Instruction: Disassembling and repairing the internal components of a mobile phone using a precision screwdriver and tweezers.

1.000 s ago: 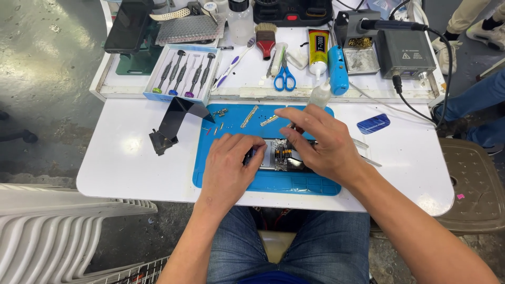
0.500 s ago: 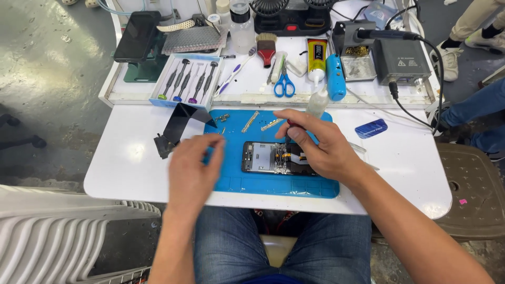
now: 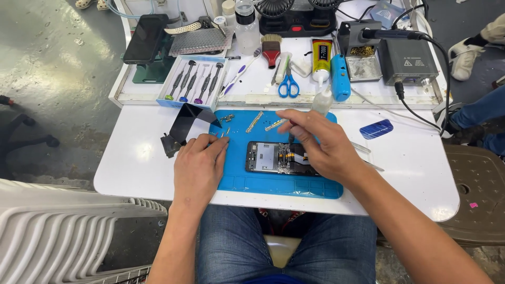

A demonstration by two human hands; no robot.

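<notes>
While the right hand hovers over the opened phone, its fingers are drawn together around a thin dark tool whose tip points down at the exposed circuitry near the middle of the device. That phone lies face down, back cover off, at the centre of a blue work mat on the white table. To its left, the left hand rests palm down across the mat's left edge, fingers loosely together and fingertips just beside some small loose parts; whether it pinches one of them cannot be told. Beyond those fingertips, a black folded panel lies partly off the mat. Two slim metal strips sit on the mat's far edge. Farther back, a raised tray carries a box of small screwdrivers, blue-handled scissors, a brush, a tube of glue and a grey soldering station. At the right of the mat, a blue card lies on the table.
</notes>
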